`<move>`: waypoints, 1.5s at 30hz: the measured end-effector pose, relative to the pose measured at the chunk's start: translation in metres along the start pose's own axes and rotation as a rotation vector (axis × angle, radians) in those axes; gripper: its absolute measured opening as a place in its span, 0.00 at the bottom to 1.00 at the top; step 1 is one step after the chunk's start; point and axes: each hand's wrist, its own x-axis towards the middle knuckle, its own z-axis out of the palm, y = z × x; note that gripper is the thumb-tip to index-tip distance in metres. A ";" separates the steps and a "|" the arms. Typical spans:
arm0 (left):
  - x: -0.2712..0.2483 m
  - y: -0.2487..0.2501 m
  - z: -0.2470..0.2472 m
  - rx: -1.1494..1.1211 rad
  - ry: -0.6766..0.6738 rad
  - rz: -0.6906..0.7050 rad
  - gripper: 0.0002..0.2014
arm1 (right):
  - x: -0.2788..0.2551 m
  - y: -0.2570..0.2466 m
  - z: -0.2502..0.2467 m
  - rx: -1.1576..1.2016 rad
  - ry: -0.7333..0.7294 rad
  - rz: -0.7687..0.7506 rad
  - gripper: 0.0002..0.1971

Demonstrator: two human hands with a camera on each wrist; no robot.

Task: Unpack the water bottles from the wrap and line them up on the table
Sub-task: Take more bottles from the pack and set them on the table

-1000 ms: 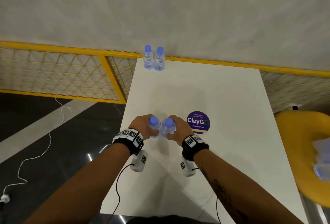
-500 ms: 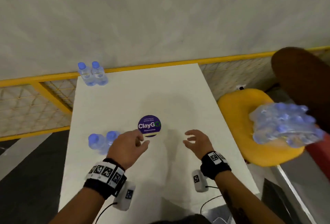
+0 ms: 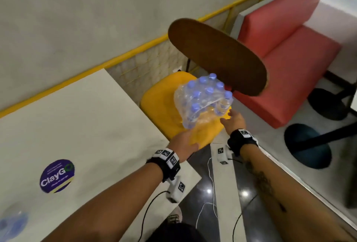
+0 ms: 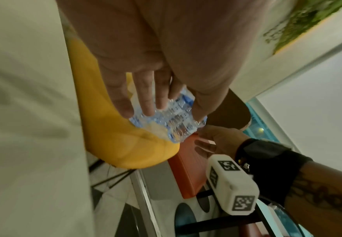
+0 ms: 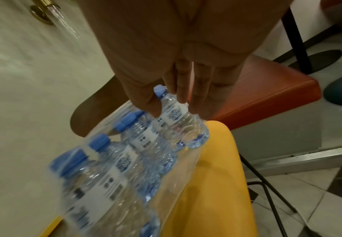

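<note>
A clear-wrapped pack of blue-capped water bottles [image 3: 202, 99] lies tilted on a yellow chair seat [image 3: 160, 106] to the right of the white table [image 3: 87, 126]. My left hand [image 3: 190, 133] reaches its near left corner with straight fingers [image 4: 143, 102] against the loose wrap [image 4: 170, 118]. At the pack's right end my right hand [image 3: 229, 115] has its thumb and straight fingers [image 5: 196, 102] on either side of the end bottle [image 5: 176, 115], touching it. Blurred bottles [image 3: 13, 222] stand at the table's near left corner.
A brown chair back [image 3: 218, 56] rises right behind the pack. A red bench [image 3: 289, 39] and black table bases [image 3: 307, 145] lie to the right. A purple ClayGo sticker [image 3: 57, 176] marks the table. White cables [image 3: 210, 203] trail over the dark floor.
Both hands let go of the two bottles on the table and swung right to the pack on the yellow chair. The head view turned right with them.
</note>
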 end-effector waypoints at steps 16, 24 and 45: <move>0.097 0.016 0.053 -0.257 0.423 -0.372 0.25 | 0.089 0.032 0.009 0.152 -0.060 0.074 0.27; 0.124 0.031 0.059 -0.375 0.385 -0.486 0.41 | 0.101 0.029 0.018 0.049 -0.135 0.006 0.39; 0.080 -0.006 0.025 -0.046 0.207 -0.180 0.18 | 0.005 0.025 -0.004 -0.085 -0.278 -0.185 0.28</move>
